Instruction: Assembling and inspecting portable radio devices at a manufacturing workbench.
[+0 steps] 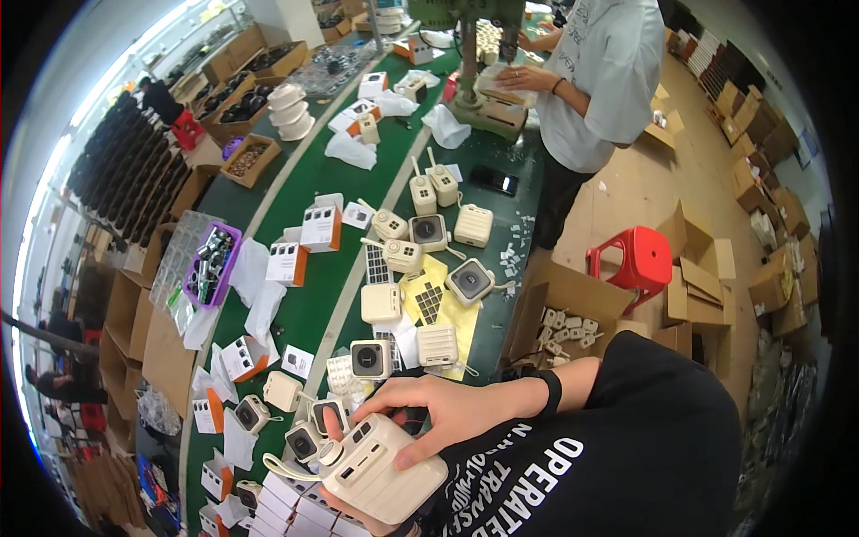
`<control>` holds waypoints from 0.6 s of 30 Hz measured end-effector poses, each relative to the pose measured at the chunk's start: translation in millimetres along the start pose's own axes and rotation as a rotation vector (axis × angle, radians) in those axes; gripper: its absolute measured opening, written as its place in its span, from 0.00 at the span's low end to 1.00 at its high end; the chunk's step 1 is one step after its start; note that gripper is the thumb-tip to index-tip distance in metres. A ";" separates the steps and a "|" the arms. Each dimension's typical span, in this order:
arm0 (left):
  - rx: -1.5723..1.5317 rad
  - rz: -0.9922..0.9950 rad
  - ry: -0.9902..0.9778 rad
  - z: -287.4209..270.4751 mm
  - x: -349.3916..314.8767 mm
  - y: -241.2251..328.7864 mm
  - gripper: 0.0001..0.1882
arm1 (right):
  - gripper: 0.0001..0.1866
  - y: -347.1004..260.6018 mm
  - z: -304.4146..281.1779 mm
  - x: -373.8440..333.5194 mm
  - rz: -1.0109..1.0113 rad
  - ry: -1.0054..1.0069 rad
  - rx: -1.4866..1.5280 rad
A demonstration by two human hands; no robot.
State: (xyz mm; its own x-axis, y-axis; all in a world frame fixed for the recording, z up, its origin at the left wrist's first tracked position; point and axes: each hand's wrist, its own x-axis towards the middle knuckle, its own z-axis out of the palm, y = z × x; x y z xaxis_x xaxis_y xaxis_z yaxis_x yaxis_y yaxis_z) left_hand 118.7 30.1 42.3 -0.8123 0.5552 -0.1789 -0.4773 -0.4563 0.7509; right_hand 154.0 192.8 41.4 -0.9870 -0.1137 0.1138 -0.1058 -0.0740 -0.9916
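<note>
Left, far: purple tray point(234, 259), filled with small metallic parts. Left to centre: green belt point(297, 195), carrying white-and-orange boxes point(319, 225), with white wrapping beside several. Near centre: left hand point(367, 521), mostly hidden, grasping the cream device from beneath. Near centre: cream device point(389, 474), one, tilted, between both hands; strap loop point(286, 472) at its left end. Near centre, right of the preceding: right hand point(447, 407), grasping the same device, thumb pressed on its broad side, dark band at the wrist. Centre, farther: yellow sheet point(463, 327), among more cream units. Right, far: dark phone point(494, 181); co-worker point(601, 85) beside a green press point(490, 112). Right, beyond the table edge: red stool point(637, 255).
</note>
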 end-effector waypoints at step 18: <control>0.447 -0.094 0.647 -111.3 -27.5 -5.5 0.29 | 0.25 243.0 -107.8 262.1 0.336 0.563 -0.971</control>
State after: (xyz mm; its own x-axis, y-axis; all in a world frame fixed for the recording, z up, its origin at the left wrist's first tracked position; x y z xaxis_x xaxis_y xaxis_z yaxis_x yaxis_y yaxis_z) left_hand 106.3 -60.0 -27.6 -0.8742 0.0006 -0.4855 -0.4853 -0.0287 0.8739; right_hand -143.5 251.8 -176.3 -0.8715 0.4892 0.0353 0.3628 0.6914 -0.6248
